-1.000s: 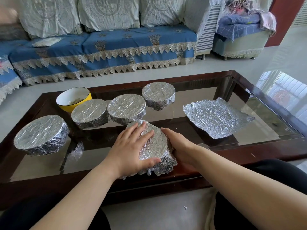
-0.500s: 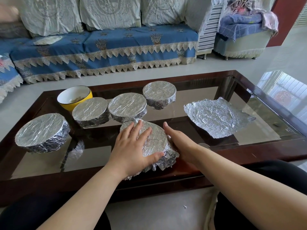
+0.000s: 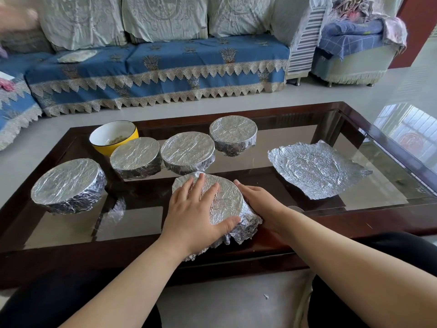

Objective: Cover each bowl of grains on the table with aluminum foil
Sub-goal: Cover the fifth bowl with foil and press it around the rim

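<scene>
A foil-wrapped bowl (image 3: pixel 228 197) sits at the near edge of the glass table (image 3: pixel 272 166). My left hand (image 3: pixel 196 209) lies flat on its foil top, fingers spread, thumb along the near rim. My right hand (image 3: pixel 262 204) presses the foil against the bowl's right side. Several other bowls stand behind under foil: one at the left (image 3: pixel 67 184), two in the middle (image 3: pixel 134 157) (image 3: pixel 188 151), one further back (image 3: pixel 233 133). A yellow bowl (image 3: pixel 113 137) with grains stands uncovered at the back left. A loose crumpled foil sheet (image 3: pixel 314 168) lies flat on the right.
A small foil scrap (image 3: pixel 118 208) lies on the glass left of the near bowl. The table has a dark wooden frame (image 3: pixel 354 223). A blue-covered sofa (image 3: pixel 165 67) and an armchair (image 3: pixel 350 50) stand beyond the table. My knees are below the near edge.
The near bowl has tipped from a tilt back to level. My left hand has moved up over its top, and my right hand has slid further along its right side.
</scene>
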